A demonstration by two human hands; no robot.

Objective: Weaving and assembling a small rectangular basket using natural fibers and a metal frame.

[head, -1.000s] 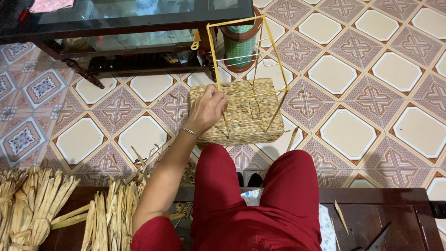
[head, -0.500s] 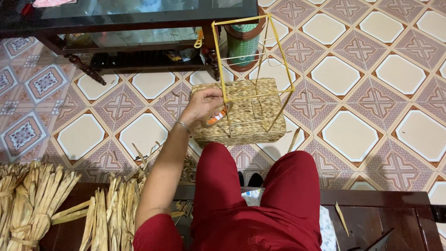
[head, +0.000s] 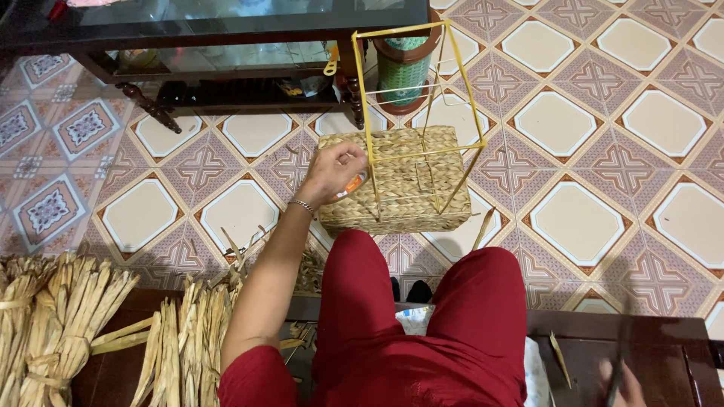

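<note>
Closest to us, bundles of dried straw (head: pixel 68 324) lie on the dark wooden bench (head: pixel 656 339), and our right hand (head: pixel 622 384) is just a blur at the bottom edge, so we can't tell its grip. Past our red trousers (head: pixel 422 316), our left hand (head: pixel 332 172) has slid to the left side of the woven straw basket (head: pixel 396 181) on the tiled floor (head: pixel 603 151), fingers curled around something small and orange (head: pixel 351 184). A thin yellow wire frame (head: pixel 411 90) rises from the basket. Beyond are a green woven cylinder (head: pixel 403 68) and a dark glass-topped table (head: pixel 226 30).
</note>
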